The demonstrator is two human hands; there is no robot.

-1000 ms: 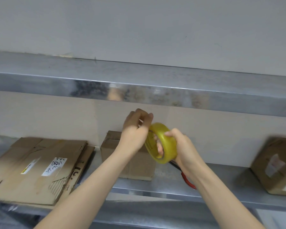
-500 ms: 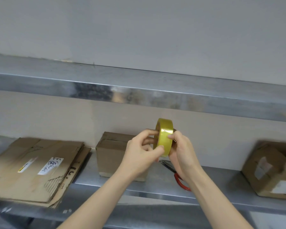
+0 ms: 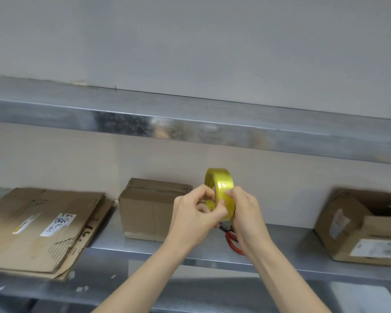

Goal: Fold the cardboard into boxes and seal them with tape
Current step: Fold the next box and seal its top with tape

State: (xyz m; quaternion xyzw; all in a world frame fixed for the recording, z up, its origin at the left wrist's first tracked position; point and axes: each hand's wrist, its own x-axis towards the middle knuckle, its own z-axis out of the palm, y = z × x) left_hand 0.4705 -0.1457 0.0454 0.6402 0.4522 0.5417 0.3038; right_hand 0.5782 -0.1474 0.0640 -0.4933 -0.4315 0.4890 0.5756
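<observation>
Head view: both bare hands meet around a yellow tape roll (image 3: 221,181), held upright on edge in the air above the front of a steel shelf (image 3: 291,245) and touching nothing else. The left grip (image 3: 196,216) is closed, its fingers curled in and its thumb pressed to the roll's near side, pinching the lower rim. The right grip (image 3: 246,213) is also closed on the roll, with its thumb laid on the outer band and its other fingers wrapped behind, out of sight. Whether a loose end of tape has been lifted cannot be told. Just behind the left grip a small closed cardboard box (image 3: 149,208) stands on the shelf against the wall. Well to the left lies a stack of flattened cardboard (image 3: 43,227) with 2 labels on its top sheet, its front edge overhanging the shelf. At the far right sits 1 open box (image 3: 359,229), its flaps up and labels on 2 of its sides. Under the right wrist a red-handled tool (image 3: 231,239) lies on the shelf, mostly hidden. An upper steel shelf (image 3: 190,118) runs across above.
</observation>
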